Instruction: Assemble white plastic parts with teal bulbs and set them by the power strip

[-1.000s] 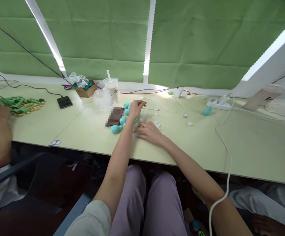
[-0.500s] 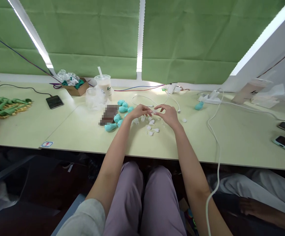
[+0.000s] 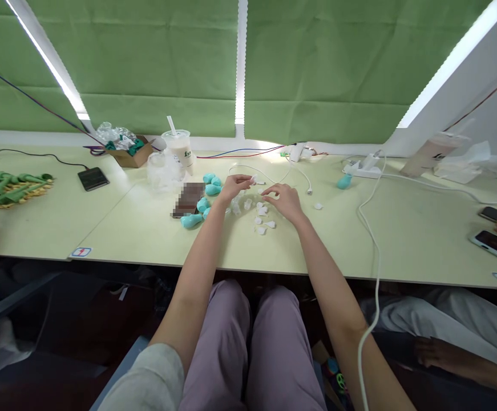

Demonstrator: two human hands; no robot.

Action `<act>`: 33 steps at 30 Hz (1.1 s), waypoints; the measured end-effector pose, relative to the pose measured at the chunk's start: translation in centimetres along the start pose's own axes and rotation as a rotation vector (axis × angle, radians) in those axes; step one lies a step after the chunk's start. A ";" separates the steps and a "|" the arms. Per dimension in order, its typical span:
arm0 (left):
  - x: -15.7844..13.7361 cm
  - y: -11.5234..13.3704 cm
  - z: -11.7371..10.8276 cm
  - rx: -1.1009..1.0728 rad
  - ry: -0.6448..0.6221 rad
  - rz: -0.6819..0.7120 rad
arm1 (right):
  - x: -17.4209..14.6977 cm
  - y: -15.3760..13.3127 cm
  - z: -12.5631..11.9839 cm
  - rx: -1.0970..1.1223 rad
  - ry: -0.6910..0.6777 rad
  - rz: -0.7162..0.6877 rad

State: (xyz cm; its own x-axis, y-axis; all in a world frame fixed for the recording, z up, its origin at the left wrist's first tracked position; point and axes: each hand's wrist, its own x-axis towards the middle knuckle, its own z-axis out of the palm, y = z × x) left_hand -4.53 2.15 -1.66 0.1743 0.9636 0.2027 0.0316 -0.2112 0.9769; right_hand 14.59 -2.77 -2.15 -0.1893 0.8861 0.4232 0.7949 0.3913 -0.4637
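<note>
Left hand (image 3: 236,185) and right hand (image 3: 286,201) are both bare, same with the forearms (image 3: 203,248). Way back from the left hand there's a pale grey short sleeve (image 3: 154,371), kinda loose, stopping above the elbow (image 3: 189,302). Below the hands it's just plain dusty mauve trousers (image 3: 222,342), a bit creased.

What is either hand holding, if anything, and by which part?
The left hand seems to pinch a small white piece, part unclear; whether the right hand holds anything cannot be told.
</note>
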 end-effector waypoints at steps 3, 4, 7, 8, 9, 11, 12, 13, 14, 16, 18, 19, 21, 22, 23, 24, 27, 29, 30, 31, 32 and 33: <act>0.2 0.0 -0.2 -0.103 0.069 0.088 | -0.2 -1.5 1.9 -0.098 -0.014 0.090; 0.3 0.1 -0.2 -0.128 0.088 0.118 | -0.2 -1.9 2.4 -0.116 -0.011 0.139; 0.2 0.6 -0.1 -0.175 0.126 0.168 | -0.1 -2.5 3.3 -0.131 -0.021 0.228; 0.2 0.8 -0.1 -0.187 0.132 0.172 | 0.0 -2.6 3.4 -0.135 -0.027 0.227; 0.1 0.9 0.0 -0.194 0.134 0.174 | 0.0 -2.6 3.5 -0.144 -0.028 0.215; 0.0 1.0 0.1 -0.196 0.124 0.166 | 0.0 -2.6 3.7 -0.175 -0.019 0.175; 0.0 1.0 0.2 -0.194 0.112 0.159 | 0.0 -2.6 3.8 -0.191 -0.011 0.153; 0.0 1.0 0.2 -0.193 0.095 0.151 | -0.1 -2.5 4.0 -0.203 -0.003 0.135; 0.0 1.0 0.3 -0.197 0.077 0.143 | -0.1 -2.5 4.1 -0.210 0.006 0.125; 0.0 0.8 0.3 -0.217 0.042 0.128 | -0.1 -2.4 4.2 -0.210 0.017 0.122; 0.1 0.7 0.3 -0.245 0.016 0.121 | 0.1 -2.4 3.9 -0.178 0.038 0.131; 0.1 0.6 0.3 -0.259 0.010 0.118 | 0.2 -2.4 3.6 -0.149 0.063 0.143; 0.1 0.6 0.4 -0.284 0.000 0.108 | 0.4 -2.5 2.6 -0.080 0.157 0.179; 0.0 0.6 0.5 -0.296 -0.003 0.099 | 0.5 -2.5 2.0 -0.051 0.225 0.194; -0.1 0.6 0.7 -0.309 -0.008 0.088 | 0.6 -2.6 1.4 -0.034 0.299 0.200; -0.2 0.7 0.9 -0.320 -0.018 0.073 | 0.6 -2.7 0.7 -0.032 0.371 0.197; -0.6 0.8 1.7 -0.342 -0.117 0.016 | 0.6 -2.9 -0.8 -0.092 0.487 0.155; -0.9 0.8 2.2 -0.349 -0.226 -0.012 | 0.4 -2.9 -1.3 -0.132 0.472 0.130; -1.0 0.8 2.4 -0.355 -0.268 -0.018 | 0.4 -2.8 -1.3 -0.142 0.454 0.119; -1.1 0.8 2.6 -0.361 -0.296 -0.020 | 0.3 -2.8 -1.4 -0.147 0.438 0.107; -1.1 0.8 2.7 -0.366 -0.310 -0.022 | 0.3 -2.7 -1.3 -0.150 0.428 0.098; -1.1 0.8 2.7 -0.368 -0.317 -0.025 | 0.3 -2.6 -1.3 -0.152 0.423 0.090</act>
State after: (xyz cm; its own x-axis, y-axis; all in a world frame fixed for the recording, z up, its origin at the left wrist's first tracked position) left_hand -2.01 0.45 -1.26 0.4713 0.8580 0.2041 -0.3003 -0.0614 0.9519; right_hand 13.18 -3.84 0.17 0.1111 0.7231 0.6818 0.8788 0.2489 -0.4071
